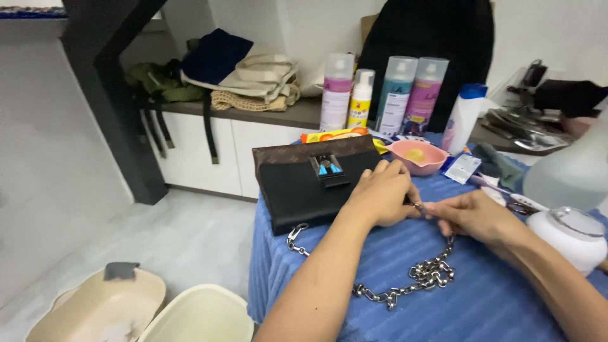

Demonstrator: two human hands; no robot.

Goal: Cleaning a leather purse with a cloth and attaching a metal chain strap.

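Observation:
A black handbag (pixel 297 187) with a brown patterned top edge and a metal clasp lies on a blue striped cloth (pixel 481 304). A silver chain strap (pixel 418 278) trails from the bag's lower left corner across the cloth and up to my hands. My left hand (pixel 380 193) rests on the bag's right end, fingers curled around the chain's end. My right hand (pixel 468 215) pinches the chain close beside it. The fitting between my fingertips is mostly hidden.
A pink bowl (pixel 418 156) sits behind the bag. Spray cans and bottles (pixel 380 92) stand on the counter, with cloth bags (pixel 253 73) further left. A white round container (pixel 573 237) is at the right. Two cream basins (pixel 152 313) sit on the floor.

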